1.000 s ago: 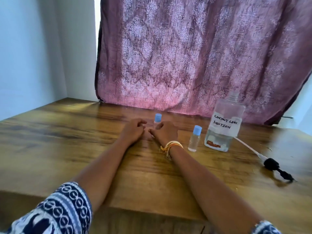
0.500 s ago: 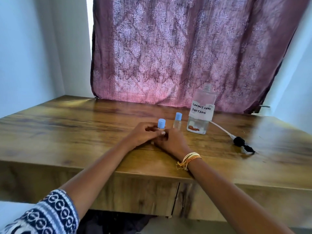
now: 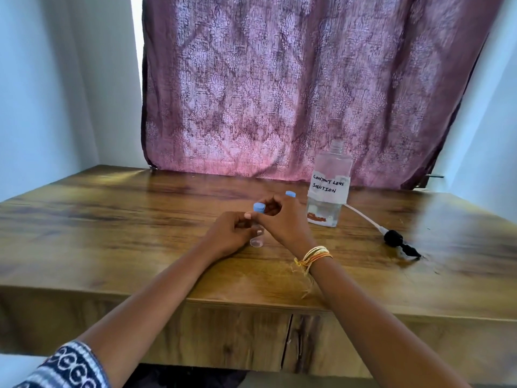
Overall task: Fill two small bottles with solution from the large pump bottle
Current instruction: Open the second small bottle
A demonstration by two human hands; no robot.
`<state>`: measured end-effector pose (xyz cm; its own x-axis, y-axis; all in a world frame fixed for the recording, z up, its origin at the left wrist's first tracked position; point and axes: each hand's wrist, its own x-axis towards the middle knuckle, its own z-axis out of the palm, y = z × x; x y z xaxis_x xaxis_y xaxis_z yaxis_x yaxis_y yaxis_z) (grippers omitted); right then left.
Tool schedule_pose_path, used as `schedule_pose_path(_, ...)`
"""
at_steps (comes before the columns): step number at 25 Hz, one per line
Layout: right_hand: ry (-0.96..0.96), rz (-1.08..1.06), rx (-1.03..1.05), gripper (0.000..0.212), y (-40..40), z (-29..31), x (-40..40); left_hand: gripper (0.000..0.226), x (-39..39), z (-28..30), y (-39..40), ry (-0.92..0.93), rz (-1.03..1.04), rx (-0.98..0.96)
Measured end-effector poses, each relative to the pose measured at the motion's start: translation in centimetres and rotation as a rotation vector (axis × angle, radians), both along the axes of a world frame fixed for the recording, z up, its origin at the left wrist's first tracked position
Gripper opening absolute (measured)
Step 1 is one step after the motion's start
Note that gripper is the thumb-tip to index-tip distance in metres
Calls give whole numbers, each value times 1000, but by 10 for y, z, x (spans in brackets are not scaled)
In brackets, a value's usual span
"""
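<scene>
The bench (image 3: 140, 219) lies bare on my left, its front edge near my wrists; the large pump bottle (image 3: 328, 191) stands open to my right, its pump (image 3: 397, 242) lying beside it. My left hand (image 3: 229, 236) wraps the nearer small bottle (image 3: 257, 236) and my right hand (image 3: 282, 219) pinches its blue cap (image 3: 259, 207); the second small bottle (image 3: 291, 194), still capped, stands behind my right hand. I judge neither small bottle is filled yet.

Both forearms stretched fwd over desk edge, left hand (image 3: 228, 236) curled, fingers closed round small bottle (image 3: 257, 228), right hand (image 3: 285, 222) arched above, fingertips pinching its cap, wrists near together
</scene>
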<state>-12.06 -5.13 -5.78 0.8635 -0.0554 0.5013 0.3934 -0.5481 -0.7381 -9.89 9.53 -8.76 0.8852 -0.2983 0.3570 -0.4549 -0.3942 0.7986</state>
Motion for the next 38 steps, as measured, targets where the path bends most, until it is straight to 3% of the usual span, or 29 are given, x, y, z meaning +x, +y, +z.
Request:
schedule_pose_path(4, 24, 119, 33, 26, -5, 5, 8, 17, 4, 0, 0, -7, -54, -9)
schedule_pose_path(10, 130, 367, 43, 36, -18, 9, 13, 20, 4, -1, 1, 35, -81, -38)
schedule_pose_path(13, 76, 303, 74, 44, -10, 6, 11, 16, 2, 1, 0, 19, -45, -32)
schedule_pose_path(16, 43, 285, 209, 38, -10, 2, 9, 21, 1, 1, 0, 31, -55, -40)
schedule_pose_path(19, 134, 418, 272, 52, -13, 0, 7, 21, -1, 2, 0, 26, -62, -36)
schedule_pose_path(22, 115, 364, 257, 62, -11, -4, 8, 22, -1, 1, 1, 20, -69, -56)
schedule_pose_path(27, 96, 395, 365, 55, -11, -3, 7, 27, -1, 0, 0, 45, -75, -58)
schedule_pose_path(38, 94, 369, 363, 50, -10, -8, 8, 22, -1, 1, 0, 49, -52, -49)
